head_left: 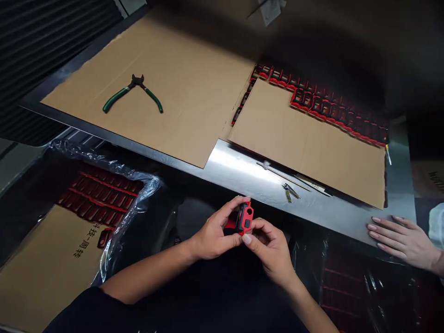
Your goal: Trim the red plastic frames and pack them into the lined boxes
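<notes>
While a metal desk (231, 164) is taking up most of the view, the other items are lying on it or showing near it.
Left cardboard sheet (187, 106): is covering the desk's left side.
Plastic-lined container (148, 187): is standing below the desk at left, and is holding rows of red-and-black pieces (104, 187), a marked cardboard layer (52, 259) and one loose piece (105, 237) on that layer.
Right cardboard sheet (322, 148): is lying on the desk's right side; further rows of similar pieces (325, 108) are running along its far side.
Another person's hand (402, 238): is resting palm down at the desk's near edge, far right.
Left hand (217, 233): its fingers are gripping the red part, index above and thumb below.
Right hand (274, 252): its thumb and index are pinching the same part at its lower right.
Green-handled pliers (138, 81): are lying with handles spread on the left sheet.
Red part (247, 217): is sitting between both hands, off the desk's near edge, and is showing a round hole.
Small metal clipper (290, 191): is lying on bare metal near the right sheet.
</notes>
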`<state>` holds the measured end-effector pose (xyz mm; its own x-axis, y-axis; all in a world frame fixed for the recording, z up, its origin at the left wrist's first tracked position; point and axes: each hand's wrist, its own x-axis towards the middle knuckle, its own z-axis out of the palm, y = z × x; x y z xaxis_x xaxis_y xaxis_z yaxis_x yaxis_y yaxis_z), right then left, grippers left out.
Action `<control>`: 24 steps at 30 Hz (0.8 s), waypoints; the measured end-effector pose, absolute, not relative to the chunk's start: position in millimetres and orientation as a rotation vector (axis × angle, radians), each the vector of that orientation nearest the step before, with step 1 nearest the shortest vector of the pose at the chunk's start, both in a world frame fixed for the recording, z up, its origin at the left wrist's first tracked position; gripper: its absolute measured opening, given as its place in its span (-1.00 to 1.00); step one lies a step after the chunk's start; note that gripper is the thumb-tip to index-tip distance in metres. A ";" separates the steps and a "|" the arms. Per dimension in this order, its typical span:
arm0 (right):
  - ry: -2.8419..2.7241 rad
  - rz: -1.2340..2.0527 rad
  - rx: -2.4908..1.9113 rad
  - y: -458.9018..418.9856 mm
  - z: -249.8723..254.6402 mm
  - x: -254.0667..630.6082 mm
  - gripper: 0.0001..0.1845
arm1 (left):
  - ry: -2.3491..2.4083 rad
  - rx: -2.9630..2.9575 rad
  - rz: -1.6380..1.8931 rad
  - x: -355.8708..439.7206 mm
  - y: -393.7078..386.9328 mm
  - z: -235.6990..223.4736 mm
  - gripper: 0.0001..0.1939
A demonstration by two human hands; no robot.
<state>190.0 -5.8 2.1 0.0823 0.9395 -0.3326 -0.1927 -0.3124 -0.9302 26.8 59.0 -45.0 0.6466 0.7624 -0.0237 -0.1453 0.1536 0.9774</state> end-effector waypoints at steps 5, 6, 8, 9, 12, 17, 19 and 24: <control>-0.877 1.419 -1.374 -7.3 2.4 196.3 -0.85 | 0.593 1.276 0.674 27.0 63.9 -39.1 -0.20; -0.894 1.410 -1.380 -6.9 3.4 197.8 -0.85 | 0.585 1.279 0.672 28.2 64.5 -38.5 -0.20; -0.928 1.397 -1.385 -5.9 5.7 200.9 -0.87 | 0.575 1.302 0.677 30.8 65.3 -37.5 -0.22; -0.940 1.394 -1.384 -5.5 6.8 202.4 -0.88 | 0.572 1.314 0.681 32.1 65.5 -36.9 -0.23; -0.949 1.404 -1.386 -4.9 8.7 205.6 -0.85 | 0.574 1.340 0.680 34.8 65.3 -34.1 -0.29; -0.824 1.488 -1.341 -7.0 4.7 207.9 -0.80 | 0.621 1.447 0.632 33.1 63.7 -26.1 -0.29; -0.765 1.548 -1.299 -9.4 1.5 208.8 -0.78 | 0.632 1.503 0.615 30.8 63.0 -22.9 -0.28; -0.623 1.687 -1.174 -14.4 -3.6 209.4 -0.79 | 0.617 1.608 0.584 25.9 60.8 -18.5 -0.27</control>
<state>209.4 -14.4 -3.6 -0.0832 0.9035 -0.4204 -0.4136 -0.4151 -0.8103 25.9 60.8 -18.5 0.7283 0.6849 0.0245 0.0621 -0.1016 0.9929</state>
